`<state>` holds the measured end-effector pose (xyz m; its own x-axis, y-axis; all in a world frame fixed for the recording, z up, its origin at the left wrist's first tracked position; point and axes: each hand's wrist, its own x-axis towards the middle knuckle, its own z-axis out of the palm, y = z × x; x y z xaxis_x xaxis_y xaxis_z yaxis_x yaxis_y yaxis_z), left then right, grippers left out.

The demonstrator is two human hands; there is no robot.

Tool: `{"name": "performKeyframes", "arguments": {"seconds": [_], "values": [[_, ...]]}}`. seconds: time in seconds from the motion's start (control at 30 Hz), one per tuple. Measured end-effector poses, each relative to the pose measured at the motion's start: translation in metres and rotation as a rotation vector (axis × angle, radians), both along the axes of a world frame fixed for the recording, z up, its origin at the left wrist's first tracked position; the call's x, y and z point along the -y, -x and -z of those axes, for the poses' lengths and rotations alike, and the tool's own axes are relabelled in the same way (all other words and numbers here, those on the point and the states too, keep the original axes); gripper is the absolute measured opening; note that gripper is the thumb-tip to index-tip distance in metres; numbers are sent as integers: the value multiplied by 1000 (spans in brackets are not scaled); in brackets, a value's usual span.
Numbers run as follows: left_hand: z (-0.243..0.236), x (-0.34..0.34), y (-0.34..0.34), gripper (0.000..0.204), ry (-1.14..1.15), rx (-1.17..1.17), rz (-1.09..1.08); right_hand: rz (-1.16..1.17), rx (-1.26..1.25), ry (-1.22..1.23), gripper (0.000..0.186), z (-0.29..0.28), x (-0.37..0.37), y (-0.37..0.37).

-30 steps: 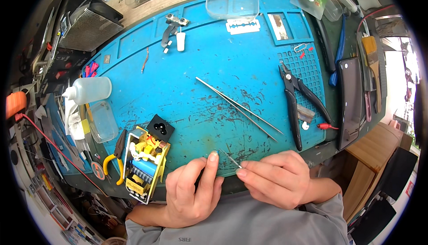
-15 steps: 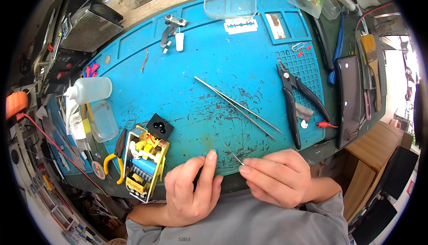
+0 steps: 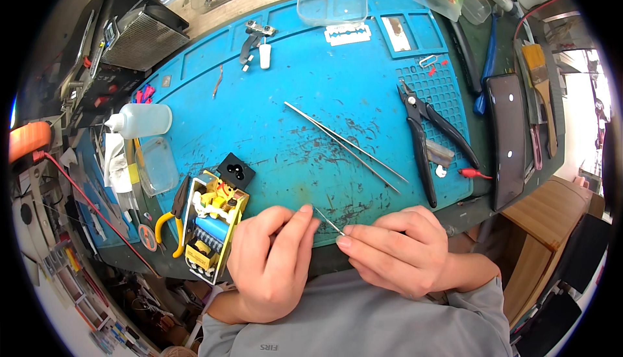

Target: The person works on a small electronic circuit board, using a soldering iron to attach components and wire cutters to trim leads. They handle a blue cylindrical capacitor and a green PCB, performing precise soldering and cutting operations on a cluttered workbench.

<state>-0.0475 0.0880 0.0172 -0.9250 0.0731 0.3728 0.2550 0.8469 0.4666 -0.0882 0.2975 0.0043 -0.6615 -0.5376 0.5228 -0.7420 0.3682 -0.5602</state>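
My left hand [image 3: 271,263] is closed in a pinch near the front edge of the blue work mat [image 3: 259,143]. What lies between its fingertips is too small to make out. In my right hand [image 3: 402,250] is a thin, needle-like metal rod [image 3: 329,221], held between thumb and fingers. Its far end points at the left fingertips and comes very close to them. Left of my left hand stands a power supply circuit board [image 3: 211,227] with yellow and blue parts and a black socket [image 3: 235,171]. Metal tweezers [image 3: 344,144] lie beyond both hands.
Black-handled cutters [image 3: 422,133] and a dark phone-like slab [image 3: 506,139] lie at right. Yellow-handled pliers [image 3: 175,224], a white squeeze bottle [image 3: 146,122] and a clear tray [image 3: 159,165] are at left. A razor blade [image 3: 348,34] and a clear box [image 3: 332,3] sit at the back.
The left index finger, earlier raised with a tiny blue bit at its tip, is now pinched against the thumb. My right hand has brought the rod's tip left, toward those fingertips. The view has shifted slightly.
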Motion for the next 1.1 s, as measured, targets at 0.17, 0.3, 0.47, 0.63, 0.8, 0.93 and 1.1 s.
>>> {"name": "performKeyframes", "arguments": {"seconds": [0.17, 0.3, 0.47, 0.63, 0.8, 0.93, 1.1], "values": [[3, -2, 5, 29, -10, -39, -20, 15, -2, 17, 38, 2, 1, -1], [3, -2, 6, 28, -19, -18, -28, 22, 16, 33, 36, 1, 1, -3], [3, -2, 5, 27, -59, 44, -71, 17, 15, 36, 32, -1, 0, -2], [2, -2, 5, 26, -61, 75, -79, 8, 5, -3, 32, -2, 1, -1], [2, -2, 5, 26, -61, 88, -84, 38, 13, -3, 31, -1, 3, -2], [1, -4, 7, 25, -56, 104, -98, 56, 16, 16, 31, 0, 4, -3], [0, -5, 8, 24, -37, 118, -102, 35, 33, -11, 33, -3, 2, -1]]}}
